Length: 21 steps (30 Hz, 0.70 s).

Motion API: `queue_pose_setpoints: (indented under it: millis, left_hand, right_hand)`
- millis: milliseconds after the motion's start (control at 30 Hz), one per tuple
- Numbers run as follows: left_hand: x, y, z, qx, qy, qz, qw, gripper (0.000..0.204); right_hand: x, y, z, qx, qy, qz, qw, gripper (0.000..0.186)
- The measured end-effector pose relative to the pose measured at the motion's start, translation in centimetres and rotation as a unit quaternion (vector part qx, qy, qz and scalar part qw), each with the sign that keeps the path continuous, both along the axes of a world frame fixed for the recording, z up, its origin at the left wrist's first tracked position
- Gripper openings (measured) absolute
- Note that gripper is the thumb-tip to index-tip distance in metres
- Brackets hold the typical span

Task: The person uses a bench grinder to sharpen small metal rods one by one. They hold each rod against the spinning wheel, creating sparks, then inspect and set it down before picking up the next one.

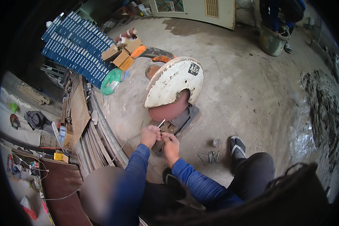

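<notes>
Between the fingers of my left hand (150, 136) a thin, shiny metal rod (161, 123) sticks up and slightly to the right. My right hand (171, 147) is closed close beside it, fingertips pinched; what they grip is too small to make out. Just beyond both hands stands a grinding machine with a chipped white guard (175, 80) and a reddish-brown disc (172, 108) on a dark base (190, 119). The disc's upper part is hidden behind the guard. The rod appears apart from the disc.
Several metal rods (213, 156) lie by a small clear cup (217, 142) near my sandalled foot (237, 147). Long planks and pipes (101, 139) line the left. Stacked blue boxes (77, 47) and open cartons (122, 58) stand far left. A person handles a bucket (272, 41) far right.
</notes>
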State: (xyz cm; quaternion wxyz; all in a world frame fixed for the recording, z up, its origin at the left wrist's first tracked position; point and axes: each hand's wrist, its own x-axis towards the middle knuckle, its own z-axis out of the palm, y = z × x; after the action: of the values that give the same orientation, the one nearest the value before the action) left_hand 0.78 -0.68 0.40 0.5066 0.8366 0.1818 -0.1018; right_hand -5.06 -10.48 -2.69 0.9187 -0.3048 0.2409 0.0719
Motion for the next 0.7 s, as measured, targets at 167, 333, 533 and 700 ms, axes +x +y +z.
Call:
queue_pose_setpoints:
  millis: [167, 333, 533, 700]
  left_hand:
    - [0.1, 0.0, -0.2, 0.001, 0.01, -0.012, 1.0, 0.025]
    - [0.5, 0.1, -0.5, -0.019, 0.021, 0.015, 0.999, 0.026]
    - [1.3, 0.5, -0.9, -0.009, 0.026, 0.026, 0.999, 0.025]
    - [1.5, 0.9, -1.6, -0.078, 0.032, 0.067, 0.994, 0.025]
  right_hand:
    - [0.1, -0.6, 0.6, 0.029, -0.01, -0.003, 1.0, 0.015]
    - [0.0, -0.9, 0.9, -0.002, 0.021, 0.035, 0.999, 0.016]
    - [0.1, -1.2, 0.7, -0.016, 0.014, 0.044, 0.999, 0.018]
    - [0.0, -1.3, 0.2, 0.0, -0.009, 0.044, 0.999, 0.018]
